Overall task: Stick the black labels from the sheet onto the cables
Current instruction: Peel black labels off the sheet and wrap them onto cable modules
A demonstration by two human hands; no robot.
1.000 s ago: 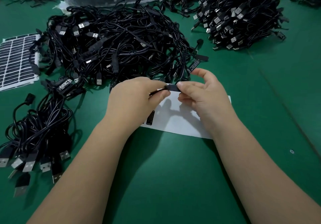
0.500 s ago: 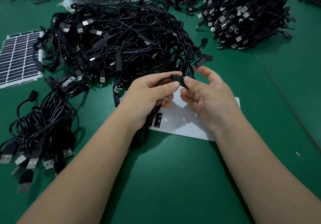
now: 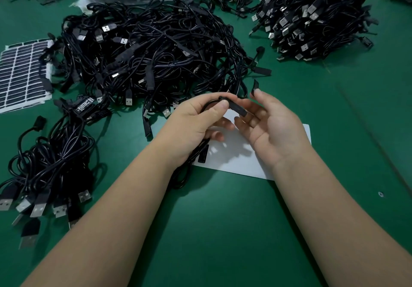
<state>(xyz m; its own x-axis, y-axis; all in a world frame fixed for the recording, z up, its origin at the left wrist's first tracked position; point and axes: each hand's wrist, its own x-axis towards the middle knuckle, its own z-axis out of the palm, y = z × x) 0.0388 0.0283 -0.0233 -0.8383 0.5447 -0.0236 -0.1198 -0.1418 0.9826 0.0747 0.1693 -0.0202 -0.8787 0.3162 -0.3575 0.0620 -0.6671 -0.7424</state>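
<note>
The left hand [image 3: 191, 122] is pinching the stiff cable module [image 3: 237, 108] while a flimsy label [image 3: 255, 86] is clinging to the right hand's [image 3: 274, 126] spread fingertips [image 3: 257, 91].

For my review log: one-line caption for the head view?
Left hand holds a black cable; right hand carries a label on its fingertip.

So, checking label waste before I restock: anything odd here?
One black label sticks to the right hand's fingertip, not on a cable. The white sheet shows one label left.
</note>
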